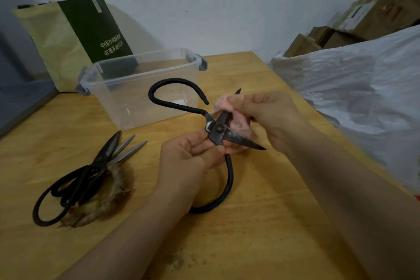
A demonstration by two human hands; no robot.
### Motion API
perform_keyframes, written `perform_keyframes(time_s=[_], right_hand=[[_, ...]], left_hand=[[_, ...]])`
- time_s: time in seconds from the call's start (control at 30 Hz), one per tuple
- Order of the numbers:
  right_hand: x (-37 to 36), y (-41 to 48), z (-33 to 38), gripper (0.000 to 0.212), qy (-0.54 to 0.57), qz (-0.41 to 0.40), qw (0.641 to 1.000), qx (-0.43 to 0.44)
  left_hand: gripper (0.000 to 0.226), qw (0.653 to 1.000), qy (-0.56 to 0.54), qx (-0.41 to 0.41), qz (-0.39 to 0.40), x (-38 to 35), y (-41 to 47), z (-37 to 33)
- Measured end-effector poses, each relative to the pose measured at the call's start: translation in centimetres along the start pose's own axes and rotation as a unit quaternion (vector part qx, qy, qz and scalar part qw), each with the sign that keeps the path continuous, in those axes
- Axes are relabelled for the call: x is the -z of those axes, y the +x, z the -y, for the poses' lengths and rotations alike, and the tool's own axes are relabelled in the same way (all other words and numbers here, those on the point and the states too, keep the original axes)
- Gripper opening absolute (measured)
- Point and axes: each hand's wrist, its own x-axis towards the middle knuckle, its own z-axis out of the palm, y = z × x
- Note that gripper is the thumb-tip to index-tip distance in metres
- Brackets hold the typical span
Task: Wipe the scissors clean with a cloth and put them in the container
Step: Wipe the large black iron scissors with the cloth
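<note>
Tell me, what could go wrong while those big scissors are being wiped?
1. The scissors are open, and the right hand holds the cloth against a bare blade; a slip could cut a finger.
2. The left hand pinches them only near the pivot, so they might twist loose.

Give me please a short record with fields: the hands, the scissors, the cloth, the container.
left hand: pinches the open black scissors near the pivot
right hand: holds the pink cloth on one blade
container: clear, no lid, behind the hands, no scissors inside
other scissors: piled on the table, left of the hands
</note>
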Motion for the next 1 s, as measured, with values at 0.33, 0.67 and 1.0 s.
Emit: perform_keyframes(time_s=[0.33, 0.67, 1.0], right_hand=[[-0.6, 0.0, 0.4, 0.012, 0.047, -0.028, 0.998, 0.043], [-1.2, 0.4, 0.3, 0.017, 0.032, -0.050, 0.998, 0.030], [1.5, 2.1, 0.5, 0.015, 0.108, -0.175, 0.977, 0.049]], left_hand=[[0.031, 1.000, 0.004, -0.003, 0.000, -0.1, -0.1, -0.1], [0.033, 1.000, -0.009, 0.001, -0.016, -0.2, 0.0, -0.2], [0.030, 1.000, 0.008, 0.000, -0.001, -0.3, -0.2, -0.3]])
